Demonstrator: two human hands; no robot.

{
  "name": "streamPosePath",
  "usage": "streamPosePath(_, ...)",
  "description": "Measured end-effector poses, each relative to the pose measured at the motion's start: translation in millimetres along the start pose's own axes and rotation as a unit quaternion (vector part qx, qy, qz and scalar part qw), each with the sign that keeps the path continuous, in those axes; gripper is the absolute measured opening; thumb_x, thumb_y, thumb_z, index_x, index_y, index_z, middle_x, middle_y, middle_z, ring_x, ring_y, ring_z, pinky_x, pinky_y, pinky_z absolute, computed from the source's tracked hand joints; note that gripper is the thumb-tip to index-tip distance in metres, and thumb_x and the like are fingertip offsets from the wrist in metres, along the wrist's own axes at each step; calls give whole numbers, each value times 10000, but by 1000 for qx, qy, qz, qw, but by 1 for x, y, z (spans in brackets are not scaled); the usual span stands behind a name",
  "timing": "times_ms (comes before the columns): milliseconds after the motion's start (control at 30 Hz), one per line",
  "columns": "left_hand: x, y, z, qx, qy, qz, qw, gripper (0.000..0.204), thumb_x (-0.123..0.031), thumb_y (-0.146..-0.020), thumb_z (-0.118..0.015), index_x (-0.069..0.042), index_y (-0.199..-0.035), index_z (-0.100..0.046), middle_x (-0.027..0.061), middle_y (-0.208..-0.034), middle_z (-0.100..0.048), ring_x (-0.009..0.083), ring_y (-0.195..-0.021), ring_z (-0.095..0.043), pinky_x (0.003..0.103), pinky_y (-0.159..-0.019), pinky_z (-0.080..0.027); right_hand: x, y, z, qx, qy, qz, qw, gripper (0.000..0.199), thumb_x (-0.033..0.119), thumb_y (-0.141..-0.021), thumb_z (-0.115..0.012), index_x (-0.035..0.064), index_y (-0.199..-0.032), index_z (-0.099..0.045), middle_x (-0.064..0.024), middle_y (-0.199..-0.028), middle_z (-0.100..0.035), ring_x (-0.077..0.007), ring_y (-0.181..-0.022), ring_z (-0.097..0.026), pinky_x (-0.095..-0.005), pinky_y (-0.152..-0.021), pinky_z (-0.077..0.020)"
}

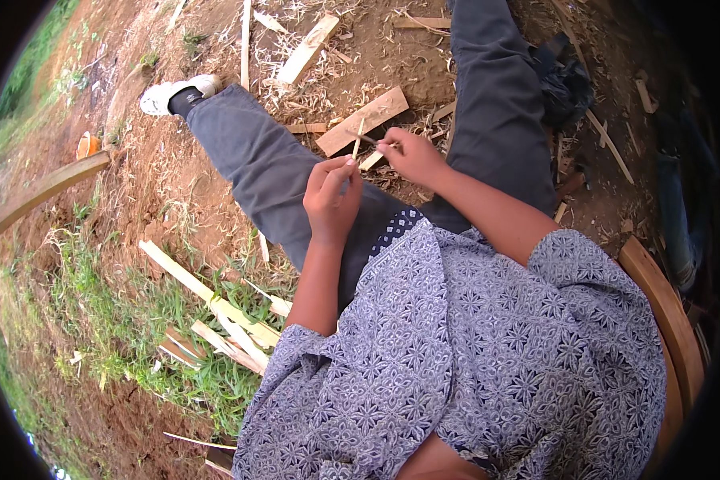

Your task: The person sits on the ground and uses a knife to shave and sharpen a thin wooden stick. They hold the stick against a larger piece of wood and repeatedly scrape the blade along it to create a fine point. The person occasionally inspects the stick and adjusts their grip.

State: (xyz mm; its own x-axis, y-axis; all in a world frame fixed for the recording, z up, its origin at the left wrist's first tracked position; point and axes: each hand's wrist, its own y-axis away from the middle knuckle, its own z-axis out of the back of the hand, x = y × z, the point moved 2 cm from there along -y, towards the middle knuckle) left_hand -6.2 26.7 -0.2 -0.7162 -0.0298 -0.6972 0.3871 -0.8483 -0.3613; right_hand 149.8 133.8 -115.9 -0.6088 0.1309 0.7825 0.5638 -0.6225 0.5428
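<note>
My left hand (pixel 332 196) pinches the lower end of a thin, pale wooden stick (pixel 361 128), which points up and away from me. From the other side my right hand (pixel 414 158) is closed around a small knife; its thin dark blade (pixel 366 139) lies across the stick, and the handle is hidden by the fingers. Both hands are held between my spread legs, over the left thigh's inner side. Beneath them on the ground lies a flat wooden board (pixel 382 112), with a short pale wood piece (pixel 371 161) beside it.
Shavings and cut wood strips (pixel 308 52) litter the brown soil ahead. Split pale slats (pixel 216 300) lie on grass at my left. A curved wooden bar (pixel 44 196) juts in from the left, near an orange object (pixel 87 145). Dark plastic (pixel 564 80) lies beyond my right leg.
</note>
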Motion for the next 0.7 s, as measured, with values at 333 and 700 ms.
streamPosePath(333,7,-1,4,-18,-7,16,1000,219,84,-812,-802,-31,-967,-697,133,-951,-746,271,-827,-743,341,-730,-595,-22,-23,1,-116,26,-52,992,280,374,-1018,-669,114,-1120,-678,-112,-849,-715,-244,-770,-697,-398,-706,-522)
streamPosePath(700,6,-5,7,-38,-27,25,999,185,79,-830,-804,-24,-937,-696,115,-935,-747,209,-813,-740,297,-699,-591,22,-4,3,10,19,11,1000,286,389,-1003,-678,119,-1092,-704,-114,-929,-750,-315,-865,-726,-437,-770,-540)
